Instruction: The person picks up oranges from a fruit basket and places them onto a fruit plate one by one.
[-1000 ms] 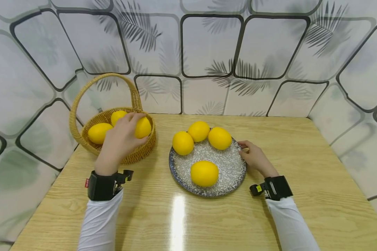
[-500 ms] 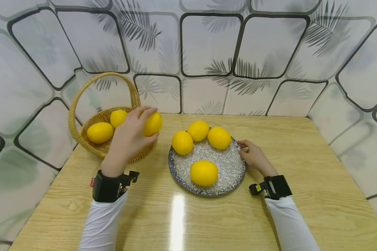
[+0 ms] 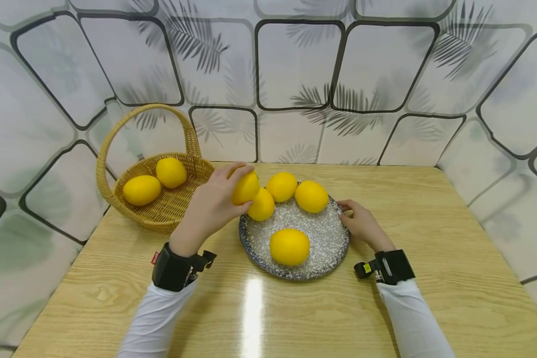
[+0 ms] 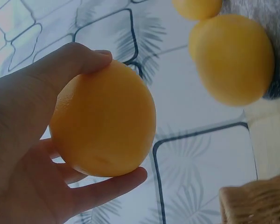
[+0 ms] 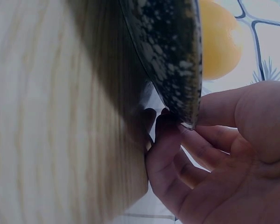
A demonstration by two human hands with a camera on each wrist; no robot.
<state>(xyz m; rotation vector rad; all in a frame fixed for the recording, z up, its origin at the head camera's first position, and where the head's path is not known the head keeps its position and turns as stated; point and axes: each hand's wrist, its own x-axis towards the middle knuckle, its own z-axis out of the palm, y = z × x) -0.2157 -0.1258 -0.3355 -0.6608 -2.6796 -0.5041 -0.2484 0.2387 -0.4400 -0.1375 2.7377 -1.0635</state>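
Note:
My left hand [image 3: 210,209] grips a yellow lemon [image 3: 247,189] between thumb and fingers, raised at the left edge of a speckled grey plate [image 3: 319,243] with a dark blue rim. The left wrist view shows the thumb on one side of this lemon [image 4: 105,119] and the fingers on the other. Several lemons lie on the plate: a group along the back and left, and a single lemon [image 3: 289,247] nearer the front. My right hand [image 3: 364,226] pinches the plate's right rim; the right wrist view shows curled fingers [image 5: 165,158] under the rim.
A wicker basket [image 3: 179,206] with a tall arched handle stands at the left, holding two lemons, one left [image 3: 141,190] and one behind [image 3: 171,172]. Everything stands on a light wooden table [image 3: 313,318]. A patterned backdrop [image 3: 300,64] rises behind and at both sides.
My left hand has lifted the lemon out of the basket and carried it right to the plate's left edge. My right hand has kept its place at the rim.

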